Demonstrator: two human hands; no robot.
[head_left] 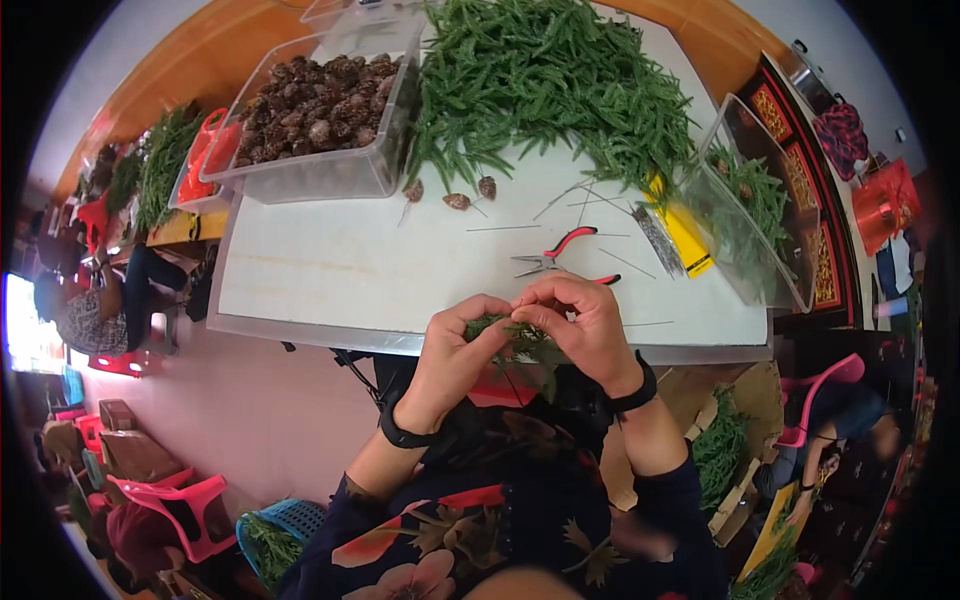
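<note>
Close to the table's front edge, my left hand point(462, 345) is closed round a green artificial pine sprig point(525, 345). My right hand point(578, 325) pinches at the top of the same sprig, thumb and forefinger together, meeting the left fingertips. Whatever fine part lies between those fingertips is too small to make out. Just beyond my hands lie pliers point(545, 263) with red and black handles, jaws pointing left. Thin wires point(600, 203) are scattered around them. Three loose pine cones point(456, 201) rest on the white table point(330, 270), farther off to the left.
A clear plastic box point(300, 185) of pine cones stands far left, beside a large heap of green sprigs point(550, 80). On the right are a yellow packet point(683, 235), a wire bundle point(657, 240) and a clear bin point(735, 230) with greenery. Other people sit left and right.
</note>
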